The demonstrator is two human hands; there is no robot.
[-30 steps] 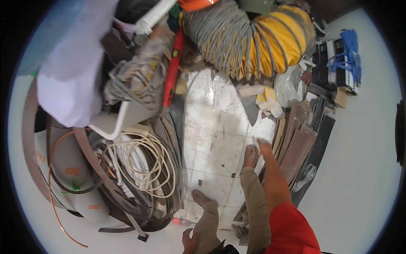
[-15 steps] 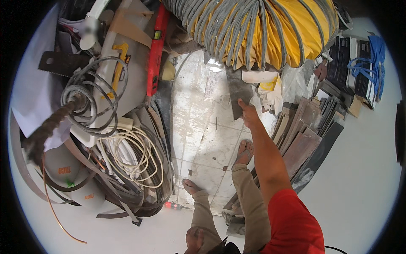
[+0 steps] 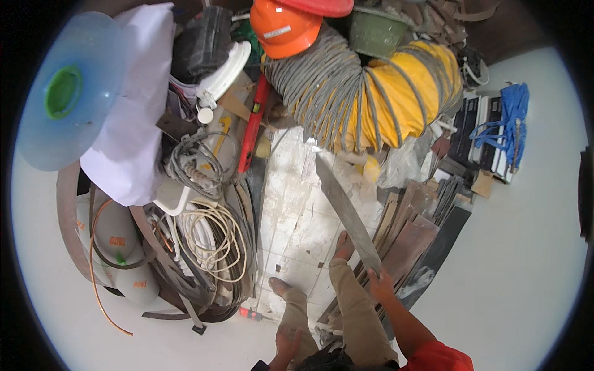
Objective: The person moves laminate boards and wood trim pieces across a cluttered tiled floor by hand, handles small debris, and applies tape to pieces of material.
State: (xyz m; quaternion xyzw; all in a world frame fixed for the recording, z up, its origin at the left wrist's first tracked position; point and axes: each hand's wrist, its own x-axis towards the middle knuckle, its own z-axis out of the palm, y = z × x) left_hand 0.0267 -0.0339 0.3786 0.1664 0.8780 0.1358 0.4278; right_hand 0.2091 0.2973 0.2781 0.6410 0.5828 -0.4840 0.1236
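A long, flat grey strip [image 3: 348,213] with a ragged far end is in my right hand [image 3: 380,285], whose fingers close on its near end. Its far end points away from me, over the floor near the yellow duct. What the strip is made of I cannot tell. My left hand [image 3: 288,342] rests against my left thigh, fingers loosely extended, holding nothing that I can see. Close to my right hand lies a pile of dark and brown planks [image 3: 427,232], stacked lengthwise along the wall.
A ribbed yellow duct [image 3: 396,99] blocks the far end, an orange helmet [image 3: 286,31] beside it. A red spirit level [image 3: 252,133] leans at left, near coiled white cable [image 3: 216,241] and grey cylinders [image 3: 117,238]. Blue straps [image 3: 513,123] hang at far right. Dirty tiles [image 3: 297,210] lie underfoot.
My right hand has drawn back toward me, and the grey strip now shows at full length, raised over the floor. The view has shifted, revealing the orange helmet and a blue translucent round object.
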